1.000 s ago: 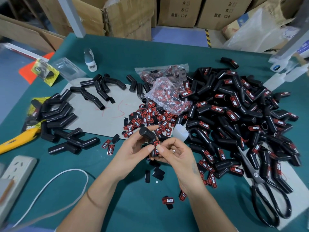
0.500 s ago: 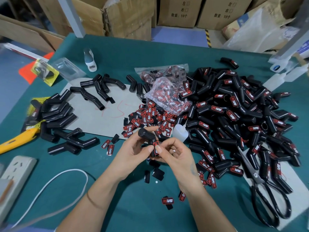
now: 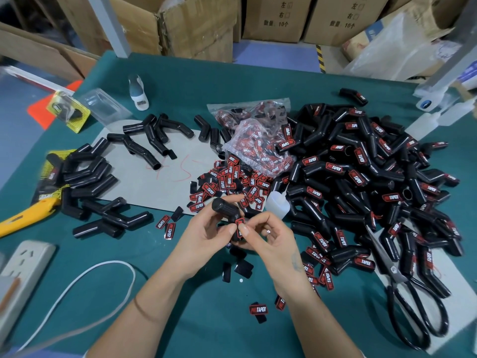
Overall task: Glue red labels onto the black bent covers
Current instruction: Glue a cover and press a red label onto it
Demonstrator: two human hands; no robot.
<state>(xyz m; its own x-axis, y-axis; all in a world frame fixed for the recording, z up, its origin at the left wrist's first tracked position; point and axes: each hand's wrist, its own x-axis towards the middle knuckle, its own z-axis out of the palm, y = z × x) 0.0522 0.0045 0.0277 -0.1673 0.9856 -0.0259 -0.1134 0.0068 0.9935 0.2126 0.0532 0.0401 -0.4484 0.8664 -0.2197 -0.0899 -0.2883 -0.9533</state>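
Note:
My left hand grips a black bent cover just above the table's middle. A red label lies on the cover's lower arm, and the thumb of my right hand presses on it, the other fingers curled behind the cover. Loose red labels lie in a heap behind my hands. Plain black covers sit to the left. A big pile of labelled covers fills the right side. A small white glue bottle lies just right of my hands.
Black-handled scissors lie at the right front. A yellow utility knife, a white power strip and its cable are at the left. A plastic bag of labels and another white bottle sit farther back on the green table.
Both hands stay in place with the cover. My right thumb has shifted slightly along the label, and the cover has tipped a little.

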